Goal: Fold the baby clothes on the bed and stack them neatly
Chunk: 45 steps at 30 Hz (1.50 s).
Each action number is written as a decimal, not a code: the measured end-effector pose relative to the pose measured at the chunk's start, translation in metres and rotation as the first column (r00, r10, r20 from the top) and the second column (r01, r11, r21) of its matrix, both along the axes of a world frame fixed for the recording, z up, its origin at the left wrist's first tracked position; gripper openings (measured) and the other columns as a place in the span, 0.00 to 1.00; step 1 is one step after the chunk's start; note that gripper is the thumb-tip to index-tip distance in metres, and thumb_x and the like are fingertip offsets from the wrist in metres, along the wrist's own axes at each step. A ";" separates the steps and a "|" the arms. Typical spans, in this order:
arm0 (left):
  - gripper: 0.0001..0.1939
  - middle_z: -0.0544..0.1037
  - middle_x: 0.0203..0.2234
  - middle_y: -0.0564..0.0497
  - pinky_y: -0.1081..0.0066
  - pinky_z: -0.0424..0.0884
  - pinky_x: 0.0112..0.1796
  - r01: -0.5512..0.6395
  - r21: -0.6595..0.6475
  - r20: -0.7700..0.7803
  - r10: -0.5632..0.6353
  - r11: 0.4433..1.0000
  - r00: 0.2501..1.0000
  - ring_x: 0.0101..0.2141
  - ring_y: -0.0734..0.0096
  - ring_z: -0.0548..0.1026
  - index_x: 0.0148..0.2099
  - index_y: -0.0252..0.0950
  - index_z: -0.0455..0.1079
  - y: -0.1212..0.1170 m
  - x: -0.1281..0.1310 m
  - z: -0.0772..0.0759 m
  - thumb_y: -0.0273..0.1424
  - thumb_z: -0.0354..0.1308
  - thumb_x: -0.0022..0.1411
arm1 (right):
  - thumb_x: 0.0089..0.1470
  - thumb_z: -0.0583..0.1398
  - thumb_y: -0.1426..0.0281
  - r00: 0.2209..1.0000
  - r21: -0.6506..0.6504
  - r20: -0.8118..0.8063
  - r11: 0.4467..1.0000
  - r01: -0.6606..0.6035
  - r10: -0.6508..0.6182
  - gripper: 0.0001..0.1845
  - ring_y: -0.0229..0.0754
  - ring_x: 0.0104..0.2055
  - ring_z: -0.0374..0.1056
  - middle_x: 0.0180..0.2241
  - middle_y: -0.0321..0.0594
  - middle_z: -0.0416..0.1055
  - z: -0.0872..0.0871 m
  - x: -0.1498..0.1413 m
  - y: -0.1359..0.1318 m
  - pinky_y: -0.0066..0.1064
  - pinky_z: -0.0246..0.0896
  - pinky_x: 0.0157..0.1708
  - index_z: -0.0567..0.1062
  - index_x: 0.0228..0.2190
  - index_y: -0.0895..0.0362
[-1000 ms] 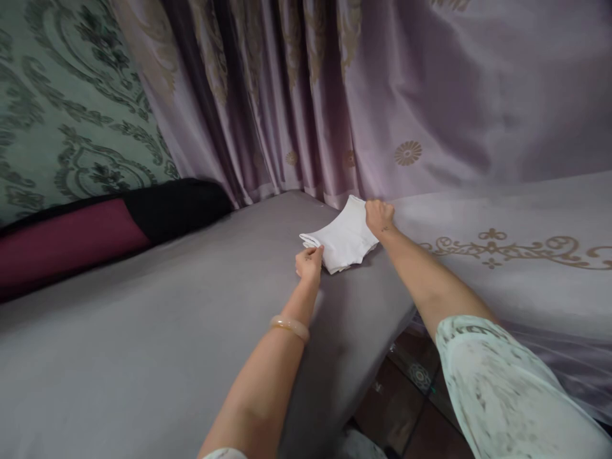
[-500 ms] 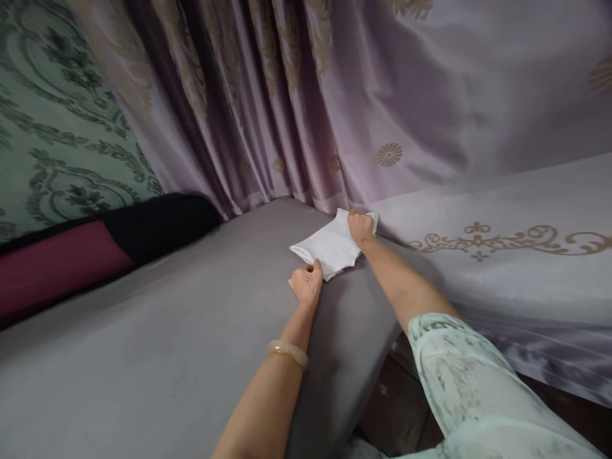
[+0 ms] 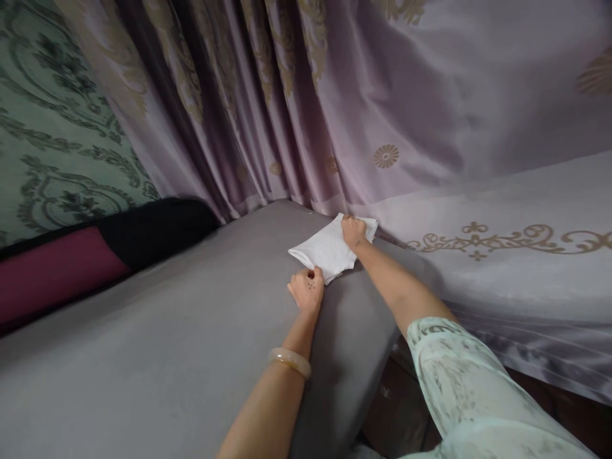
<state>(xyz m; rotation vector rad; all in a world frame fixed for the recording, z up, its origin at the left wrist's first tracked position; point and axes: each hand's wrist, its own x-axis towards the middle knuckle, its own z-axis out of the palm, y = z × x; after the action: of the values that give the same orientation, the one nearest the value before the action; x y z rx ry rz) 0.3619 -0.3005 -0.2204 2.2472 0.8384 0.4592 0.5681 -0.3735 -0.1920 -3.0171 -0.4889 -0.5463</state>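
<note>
A folded white garment (image 3: 324,250) lies near the far corner of a grey-covered mattress (image 3: 167,331). My left hand (image 3: 306,290), with a pale bangle (image 3: 290,361) on its wrist, pinches the garment's near edge between thumb and fingers. On the garment's far right part, my right hand (image 3: 354,231) is closed, its fingers curled into the cloth. A flap of white fabric shows beyond the right knuckles. The fingertips of both hands are hidden.
Mauve curtains (image 3: 296,127) with gold patterns hang along the mattress's far and right sides. A black and maroon cushion-like bolster (image 3: 57,268) lies by the green patterned wall (image 3: 62,115). Dark floor (image 3: 396,401) shows at lower right, below the mattress edge.
My right hand has shifted slightly left on the garment, and more of the cloth's right end shows. The left hand keeps its pinch. The view has moved a little.
</note>
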 end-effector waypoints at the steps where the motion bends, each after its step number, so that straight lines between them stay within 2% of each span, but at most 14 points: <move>1: 0.21 0.82 0.34 0.41 0.62 0.63 0.42 0.000 0.002 0.000 0.000 1.000 1.000 0.42 0.52 0.76 0.34 0.37 0.79 0.000 0.000 0.000 0.40 0.47 0.63 | 0.61 0.46 0.82 1.000 0.001 -0.003 1.000 -0.008 0.008 0.19 0.50 0.45 0.73 0.42 0.63 0.74 0.000 -0.003 0.003 0.34 0.63 0.40 0.71 0.48 0.69; 4: 0.20 0.82 0.34 0.42 0.62 0.63 0.42 -0.014 0.008 0.006 0.014 1.000 1.000 0.42 0.53 0.76 0.34 0.37 0.79 -0.001 -0.002 0.000 0.40 0.47 0.63 | 0.61 0.45 0.79 0.997 0.005 -0.002 0.997 -0.077 0.077 0.20 0.51 0.50 0.69 0.48 0.62 0.72 -0.001 -0.012 0.009 0.39 0.59 0.48 0.72 0.48 0.67; 7: 0.19 0.82 0.34 0.42 0.61 0.63 0.43 -0.023 0.014 0.009 0.023 1.000 1.000 0.43 0.53 0.76 0.34 0.37 0.79 -0.002 -0.003 0.001 0.39 0.49 0.62 | 0.64 0.44 0.71 0.991 0.028 -0.009 0.991 -0.135 0.135 0.22 0.56 0.58 0.60 0.54 0.60 0.68 -0.003 -0.014 0.007 0.48 0.47 0.57 0.71 0.50 0.66; 10: 0.18 0.81 0.34 0.42 0.61 0.63 0.44 -0.031 0.024 0.003 0.031 0.999 1.000 0.43 0.52 0.75 0.34 0.37 0.78 -0.002 -0.004 0.001 0.38 0.49 0.62 | 0.66 0.41 0.63 0.992 0.072 -0.119 0.997 -0.025 0.034 0.28 0.60 0.63 0.51 0.59 0.59 0.62 -0.006 -0.008 -0.002 0.55 0.43 0.58 0.68 0.55 0.65; 13: 0.17 0.81 0.35 0.42 0.60 0.63 0.45 -0.031 0.026 0.001 0.031 0.999 1.000 0.44 0.52 0.75 0.33 0.37 0.78 -0.003 -0.003 0.000 0.38 0.49 0.62 | 0.66 0.38 0.59 0.950 0.086 -0.307 0.993 0.081 -0.051 0.31 0.60 0.62 0.54 0.59 0.58 0.61 -0.006 -0.003 -0.009 0.56 0.49 0.55 0.65 0.58 0.62; 15: 0.17 0.81 0.35 0.43 0.60 0.62 0.45 -0.030 0.024 0.009 0.030 0.999 1.000 0.44 0.52 0.75 0.34 0.37 0.78 -0.002 -0.003 0.000 0.38 0.49 0.62 | 0.66 0.39 0.58 0.953 0.084 -0.300 0.994 0.076 -0.048 0.31 0.60 0.62 0.55 0.60 0.58 0.60 -0.004 -0.007 -0.006 0.56 0.48 0.56 0.63 0.60 0.62; 19: 0.19 0.81 0.37 0.42 0.59 0.62 0.45 -0.065 0.010 0.029 0.065 0.998 0.997 0.45 0.52 0.74 0.34 0.36 0.77 -0.002 -0.002 -0.002 0.39 0.48 0.63 | 0.67 0.41 0.59 0.977 0.070 -0.162 0.989 -0.130 0.140 0.31 0.61 0.67 0.44 0.66 0.57 0.51 0.002 -0.036 0.013 0.58 0.38 0.60 0.60 0.62 0.61; 22: 0.16 0.80 0.39 0.42 0.60 0.62 0.46 -0.123 0.007 0.035 0.123 0.992 0.992 0.46 0.53 0.72 0.37 0.36 0.76 -0.003 -0.001 -0.003 0.36 0.48 0.63 | 0.67 0.39 0.58 0.910 0.076 -0.243 0.941 -0.329 0.337 0.31 0.57 0.68 0.41 0.67 0.53 0.50 0.003 -0.066 0.029 0.58 0.36 0.62 0.61 0.62 0.58; 24: 0.13 0.79 0.40 0.43 0.60 0.62 0.46 -0.154 0.005 0.038 0.153 0.988 0.987 0.47 0.54 0.72 0.40 0.36 0.74 -0.003 -0.001 -0.004 0.33 0.49 0.62 | 0.67 0.38 0.57 0.864 0.088 -0.298 0.913 -0.398 0.406 0.31 0.56 0.69 0.41 0.67 0.51 0.49 0.000 -0.082 0.036 0.57 0.35 0.62 0.61 0.62 0.56; 28: 0.12 0.78 0.42 0.43 0.62 0.62 0.47 -0.170 -0.004 0.052 0.170 0.985 0.984 0.47 0.56 0.71 0.42 0.35 0.72 -0.003 -0.002 -0.005 0.30 0.49 0.62 | 0.67 0.40 0.58 0.861 0.056 -0.282 0.903 -0.426 0.424 0.30 0.56 0.68 0.43 0.66 0.51 0.52 -0.013 -0.097 0.043 0.58 0.36 0.62 0.62 0.61 0.57; 33: 0.12 0.78 0.41 0.45 0.63 0.64 0.47 -0.144 -0.093 0.085 0.152 0.985 0.985 0.47 0.59 0.72 0.42 0.36 0.73 0.004 -0.002 -0.005 0.26 0.50 0.60 | 0.66 0.42 0.59 0.893 -0.005 -0.214 0.914 -0.406 0.395 0.28 0.55 0.65 0.48 0.63 0.51 0.59 -0.021 -0.095 0.046 0.59 0.38 0.61 0.65 0.59 0.58; 36: 0.13 0.79 0.38 0.46 0.65 0.67 0.46 -0.071 -0.203 0.132 0.100 0.976 0.986 0.44 0.62 0.74 0.43 0.36 0.74 0.016 -0.002 -0.008 0.24 0.50 0.59 | 0.66 0.41 0.59 0.884 -0.016 -0.237 0.908 -0.418 0.402 0.29 0.55 0.67 0.46 0.65 0.51 0.55 -0.017 -0.097 0.045 0.60 0.39 0.61 0.63 0.61 0.58; 39: 0.15 0.80 0.37 0.46 0.68 0.69 0.45 0.029 -0.268 0.190 0.024 0.963 0.981 0.40 0.66 0.76 0.44 0.34 0.74 0.031 -0.009 -0.011 0.22 0.51 0.58 | 0.66 0.40 0.60 0.849 -0.025 -0.218 0.867 -0.497 0.481 0.30 0.54 0.69 0.43 0.67 0.49 0.50 -0.017 -0.106 0.042 0.59 0.37 0.62 0.59 0.63 0.56; 45: 0.15 0.81 0.38 0.44 0.70 0.71 0.44 0.115 -0.169 0.082 -0.103 0.979 0.991 0.40 0.65 0.77 0.44 0.32 0.76 0.067 -0.042 -0.006 0.21 0.52 0.58 | 0.63 0.41 0.62 0.811 -0.117 -0.150 0.804 -0.583 0.566 0.30 0.52 0.68 0.47 0.67 0.45 0.53 -0.038 -0.116 0.042 0.56 0.42 0.62 0.59 0.64 0.53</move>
<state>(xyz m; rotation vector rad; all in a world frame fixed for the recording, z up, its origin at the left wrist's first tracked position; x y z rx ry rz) 0.3199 -0.2337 -0.2260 2.0909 0.6864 0.3993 0.4516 -0.3319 -0.2303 -2.7745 -1.4316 -0.3026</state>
